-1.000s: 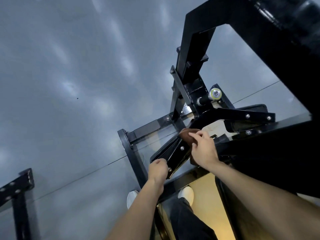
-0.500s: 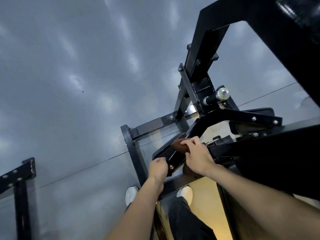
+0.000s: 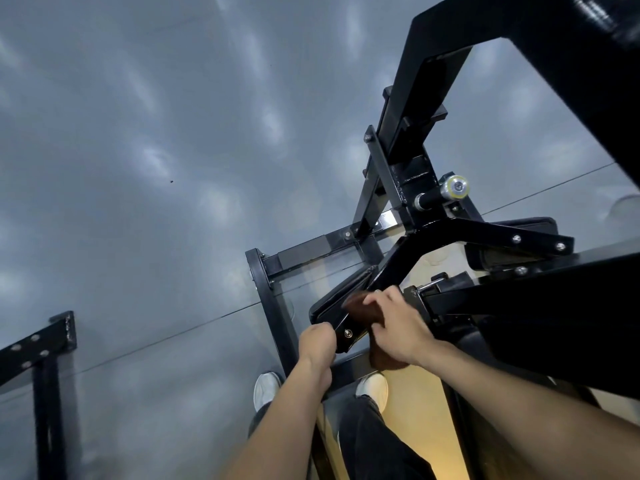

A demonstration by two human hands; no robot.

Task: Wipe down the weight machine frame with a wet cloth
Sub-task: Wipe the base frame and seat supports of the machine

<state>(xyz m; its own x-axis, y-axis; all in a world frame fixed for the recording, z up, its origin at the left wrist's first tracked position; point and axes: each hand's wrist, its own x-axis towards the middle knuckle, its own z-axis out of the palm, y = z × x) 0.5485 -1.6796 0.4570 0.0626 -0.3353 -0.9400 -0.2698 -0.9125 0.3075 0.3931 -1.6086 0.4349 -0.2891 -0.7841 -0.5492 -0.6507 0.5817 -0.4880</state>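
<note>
The right hand (image 3: pixel 398 327) pressed the brown cloth (image 3: pixel 360 306) on the frame's angled bar (image 3: pixel 349 332) (running up-right); the left hand (image 3: pixel 317 341) gripped its lower end.

Two hands (image 3: pixel 317 344) (image 3: pixel 398 327), one cloth (image 3: pixel 360 308), two shoes (image 3: pixel 265 389) (image 3: pixel 374 388)

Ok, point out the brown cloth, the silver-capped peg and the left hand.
brown cloth (image 3: pixel 360 308), head view, on the fold showing above the right hand.
silver-capped peg (image 3: pixel 456 187), head view, on its round end cap.
left hand (image 3: pixel 318 342), head view, on the knuckles gripping the black bracket.
</note>
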